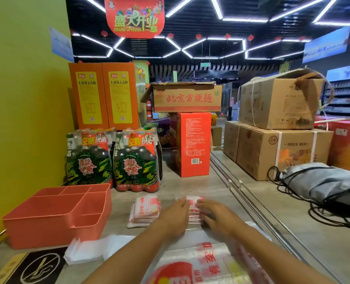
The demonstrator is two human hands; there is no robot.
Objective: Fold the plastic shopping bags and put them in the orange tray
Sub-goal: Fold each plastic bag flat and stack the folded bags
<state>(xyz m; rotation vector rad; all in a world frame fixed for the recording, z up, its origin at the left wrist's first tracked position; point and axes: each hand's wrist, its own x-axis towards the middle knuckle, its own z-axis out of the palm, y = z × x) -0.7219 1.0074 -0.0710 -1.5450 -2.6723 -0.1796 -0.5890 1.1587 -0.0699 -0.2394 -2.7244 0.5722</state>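
On the shop counter [190, 181], a folded stack of plastic bags [192, 210] is pressed between the flat-fingered left hand [175, 214] and right hand [217, 215]; judged light, limp and slippery, it is best gripped at both edges, orange tray [53, 220] lying left of the left hand.

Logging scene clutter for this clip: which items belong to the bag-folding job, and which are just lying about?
Job: folded bag under left hand and right hand; folded stack; unfolded bags; orange tray.
Bystanders: bottle packs; red box; cardboard cartons; grey bag.
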